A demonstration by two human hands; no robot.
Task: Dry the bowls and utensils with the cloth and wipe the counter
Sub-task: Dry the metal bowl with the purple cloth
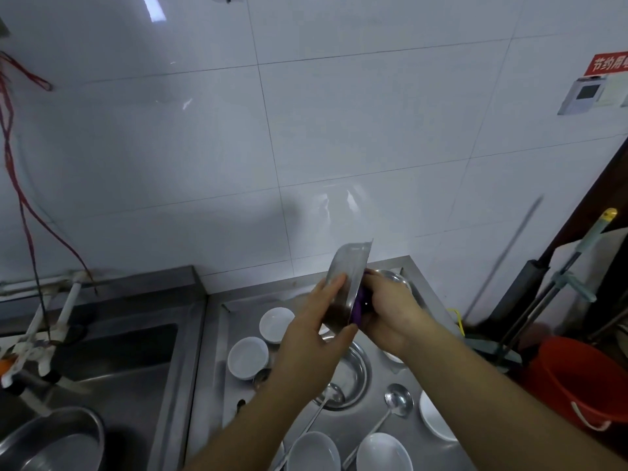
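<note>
1. The left hand (317,329) grips a metal cleaver (346,283) above the counter (217,368), thumb at the lower edge, fingers flat on the near face.
2. The right hand (390,309) curls round a purple cloth (359,305), pressing it to the blade's far face.
3. White bowls (247,356) sit at nine o'clock from the hands; others lie at six o'clock.
4. A ladle (396,399) lies at six o'clock, beside a metal plate (356,372).
5. A red bucket (577,379) stands at four o'clock; the sink (112,351) at nine.

Counting five white bowls (247,357), two ladles (398,400), one steel plate (353,368), one cleaver (346,283), one purple cloth (358,305).
</note>
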